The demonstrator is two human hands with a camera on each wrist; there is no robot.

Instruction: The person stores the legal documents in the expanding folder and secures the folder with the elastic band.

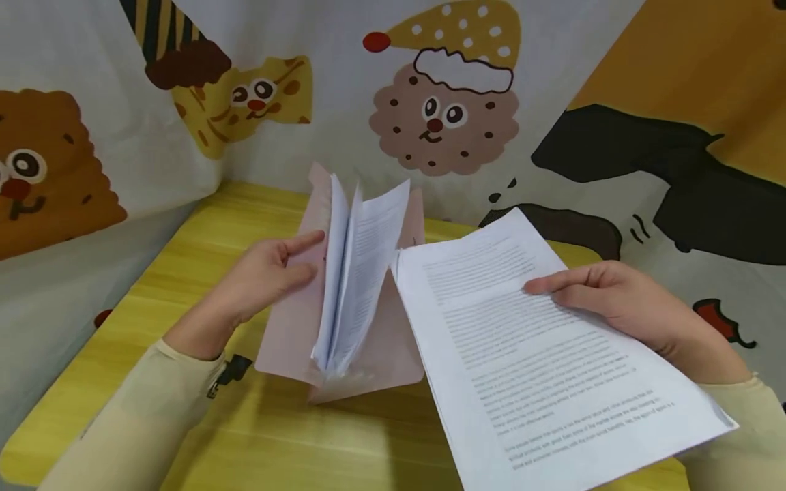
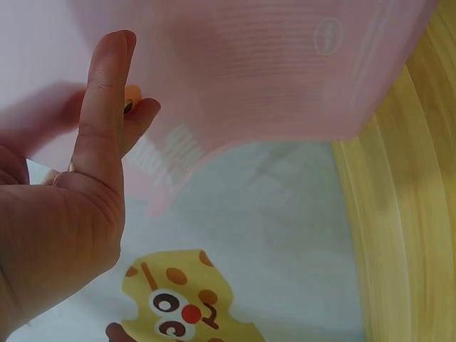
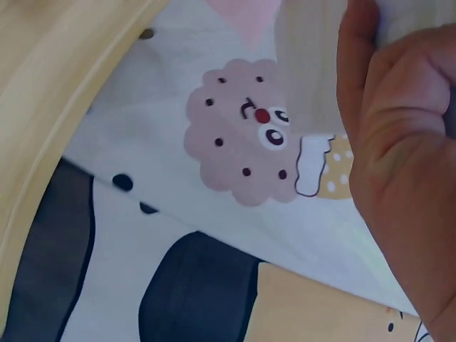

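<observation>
A translucent pink plastic folder (image 1: 285, 334) stands partly opened on the table, with printed papers (image 1: 374, 235) fanned upright inside it. My left hand (image 1: 254, 276) holds the folder's left cover, index finger and thumb lying near the papers' edge. In the left wrist view, the pink cover (image 2: 263, 78) lies by the fingers of that hand (image 2: 100, 142). My right hand (image 1: 620, 300) grips a few stapled-looking printed sheets (image 1: 522, 382) by their right side, thumb on top. These sheets tilt in front of and to the right of the folder. In the right wrist view, the right hand (image 3: 406, 128) hides most of its paper.
The yellow wood-grain table (image 1: 123, 354) has rounded corners. Behind it hangs a white cloth (image 1: 331, 41) printed with cartoon biscuits and cheese, which also covers the sides. A small dark thing (image 1: 236, 368) shows by the left cuff.
</observation>
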